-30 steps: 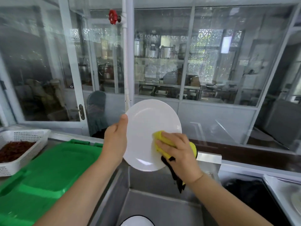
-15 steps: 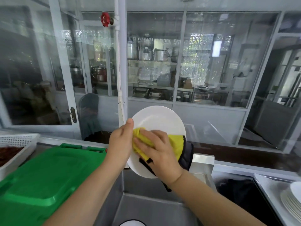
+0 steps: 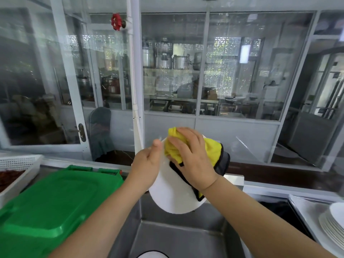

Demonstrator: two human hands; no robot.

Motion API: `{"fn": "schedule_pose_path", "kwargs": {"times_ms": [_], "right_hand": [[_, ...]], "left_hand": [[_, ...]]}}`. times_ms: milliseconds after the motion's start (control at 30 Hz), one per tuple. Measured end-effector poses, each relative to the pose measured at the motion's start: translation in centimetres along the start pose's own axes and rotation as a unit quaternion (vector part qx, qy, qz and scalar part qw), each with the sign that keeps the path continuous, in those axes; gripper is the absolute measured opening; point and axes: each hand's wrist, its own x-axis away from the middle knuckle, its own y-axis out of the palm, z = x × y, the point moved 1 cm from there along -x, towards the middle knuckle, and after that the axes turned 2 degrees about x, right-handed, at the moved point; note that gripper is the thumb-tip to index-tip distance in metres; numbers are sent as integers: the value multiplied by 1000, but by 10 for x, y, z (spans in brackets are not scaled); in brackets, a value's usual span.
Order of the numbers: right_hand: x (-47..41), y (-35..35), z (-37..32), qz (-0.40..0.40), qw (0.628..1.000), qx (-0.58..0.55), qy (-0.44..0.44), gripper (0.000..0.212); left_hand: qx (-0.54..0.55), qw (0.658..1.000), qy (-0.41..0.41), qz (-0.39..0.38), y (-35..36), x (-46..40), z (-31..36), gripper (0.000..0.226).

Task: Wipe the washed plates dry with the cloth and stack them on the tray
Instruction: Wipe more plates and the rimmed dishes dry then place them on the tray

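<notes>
Glass partitions back the sink [image 3: 178, 237], above which the plate [image 3: 173, 194] is gripped by the left hand [image 3: 149, 164]; cloth [image 3: 210, 151] is pressed by the right hand [image 3: 189, 157]. Wiping is underway; stacking at 4 o'clock on the pile [image 3: 333, 226] probably follows.

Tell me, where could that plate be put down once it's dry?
The green lid left of the sink is bare. The tray on the right has a strip free before its plate stack. The middle is crowded by both hands.
</notes>
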Motion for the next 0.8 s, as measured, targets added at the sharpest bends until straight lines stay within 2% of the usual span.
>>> {"fn": "schedule_pose_path", "kwargs": {"times_ms": [100, 167, 267, 400, 467, 533, 600, 667, 733, 800], "right_hand": [[-15, -2, -2, -7, 1000, 29, -8, 35], [-19, -8, 1, -7, 998, 56, 33, 37], [-16, -17, 7, 20, 983, 55, 174, 37], [6, -15, 11, 59, 915, 8, 400, 39], [14, -14, 12, 76, 889, -13, 452, 40], [17, -20, 16, 78, 892, -11, 446, 39], [15, -29, 21, 68, 911, 7, 407, 38], [11, -37, 22, 44, 937, 28, 344, 38], [9, -39, 19, 10, 962, 63, 266, 41], [9, -39, 15, -12, 973, 87, 212, 42]], "left_hand": [[6, 1000, 21, -19, 4, 2, -3, 70], [0, 999, 40, -6, 3, 2, -4, 61], [34, 998, 21, 48, 2, 2, -8, 46], [134, 988, 28, 76, 4, 15, -8, 32], [172, 982, 19, 72, 11, 22, -9, 24], [184, 982, -19, 34, 14, 25, -11, 22], [173, 983, -61, -27, 11, 19, -12, 14], [150, 982, -76, -82, 4, 7, -6, 22], [94, 987, -56, -116, 0, -9, 4, 37], [7, 990, 1, -137, -1, -17, 11, 45]]}}
